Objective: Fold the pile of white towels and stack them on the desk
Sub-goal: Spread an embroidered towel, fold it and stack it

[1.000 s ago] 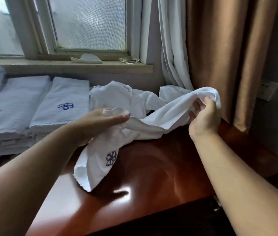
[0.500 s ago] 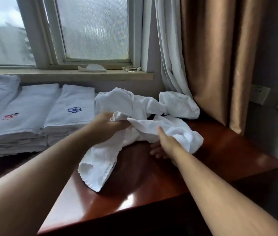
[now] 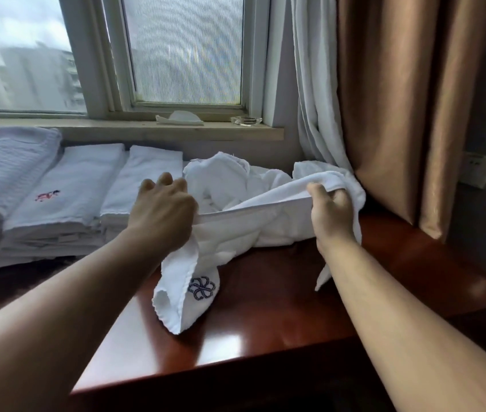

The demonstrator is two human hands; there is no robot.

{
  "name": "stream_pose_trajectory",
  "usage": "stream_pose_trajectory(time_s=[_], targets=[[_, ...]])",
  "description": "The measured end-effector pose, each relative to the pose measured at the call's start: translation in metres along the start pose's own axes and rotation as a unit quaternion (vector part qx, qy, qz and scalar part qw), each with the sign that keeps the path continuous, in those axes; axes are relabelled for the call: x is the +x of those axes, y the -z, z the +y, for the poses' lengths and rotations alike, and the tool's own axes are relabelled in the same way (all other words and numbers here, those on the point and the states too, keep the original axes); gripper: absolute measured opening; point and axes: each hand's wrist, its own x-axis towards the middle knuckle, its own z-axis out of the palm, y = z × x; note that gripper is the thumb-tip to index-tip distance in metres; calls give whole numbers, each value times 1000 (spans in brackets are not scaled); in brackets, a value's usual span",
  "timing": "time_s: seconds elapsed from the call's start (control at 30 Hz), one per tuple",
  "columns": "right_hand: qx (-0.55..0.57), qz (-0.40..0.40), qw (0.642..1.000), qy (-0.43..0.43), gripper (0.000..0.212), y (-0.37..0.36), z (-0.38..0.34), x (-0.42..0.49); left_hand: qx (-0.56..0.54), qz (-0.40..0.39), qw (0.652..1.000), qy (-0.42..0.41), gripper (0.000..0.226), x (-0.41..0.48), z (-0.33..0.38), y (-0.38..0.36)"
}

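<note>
A white towel (image 3: pixel 253 224) with a dark blue flower emblem stretches between my two hands above the red-brown desk (image 3: pixel 265 316). My left hand (image 3: pixel 162 215) grips its left end, and the emblem corner hangs down onto the desk. My right hand (image 3: pixel 329 212) grips the towel's top edge at the right. Behind it lies a crumpled pile of white towels (image 3: pixel 223 179). Stacks of folded white towels (image 3: pixel 87 191) sit at the left under the window sill.
A window sill (image 3: pixel 134 129) carries a white tissue and a glass ashtray (image 3: pixel 246 120). White and brown curtains (image 3: pixel 384 99) hang at the right, touching the desk's back corner. A wall socket (image 3: pixel 478 172) is at far right.
My right hand left the desk surface, took hold of the towel's edge and lifted it rightward. The towel is now pulled taut between both hands. The camera view dropped slightly.
</note>
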Motion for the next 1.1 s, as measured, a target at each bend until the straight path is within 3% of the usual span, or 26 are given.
stream_pose_trajectory(time_s=[0.1, 0.2, 0.23, 0.27, 0.33, 0.37, 0.4, 0.5, 0.6, 0.7, 0.8, 0.93, 1.1], targets=[[-71, -33, 994, 77, 30, 4, -5, -8, -59, -33, 995, 79, 20, 2, 12, 11], [-132, -48, 983, 115, 28, 7, -10, -12, -265, -114, 949, 129, 16, 10, 20, 16], [-154, -41, 982, 99, 28, 8, -10, -13, -371, -145, 903, 164, 13, 10, 23, 16], [-179, -26, 981, 69, 30, 10, -9, -12, -494, -157, 831, 205, 14, 10, 28, 16], [-213, 17, 977, -13, 38, 18, -5, -12, -659, -121, 696, 257, 18, 8, 36, 11], [-214, 34, 976, -35, 41, 23, -3, -14, -692, -90, 664, 269, 17, 5, 41, 8], [-208, 48, 976, -35, 44, 28, -1, -16, -701, -55, 657, 272, 16, 1, 46, 7], [-187, 100, 977, 20, 47, 39, -9, -25, -635, 96, 722, 258, 17, -12, 61, 12], [-174, 157, 960, 151, 45, 47, -34, -30, -564, 232, 762, 218, 17, -21, 66, 35], [-167, 181, 925, 288, 40, 55, -63, -32, -572, 287, 739, 209, 21, -25, 62, 64], [-158, 191, 901, 355, 33, 58, -86, -32, -575, 351, 714, 190, 21, -25, 55, 92], [-155, 214, 883, 389, 35, 55, -97, -21, -547, 370, 729, 182, 19, -14, 50, 105], [-202, 204, 873, 395, 28, 50, -63, 10, -514, 322, 771, 192, 17, 11, 56, 74]])
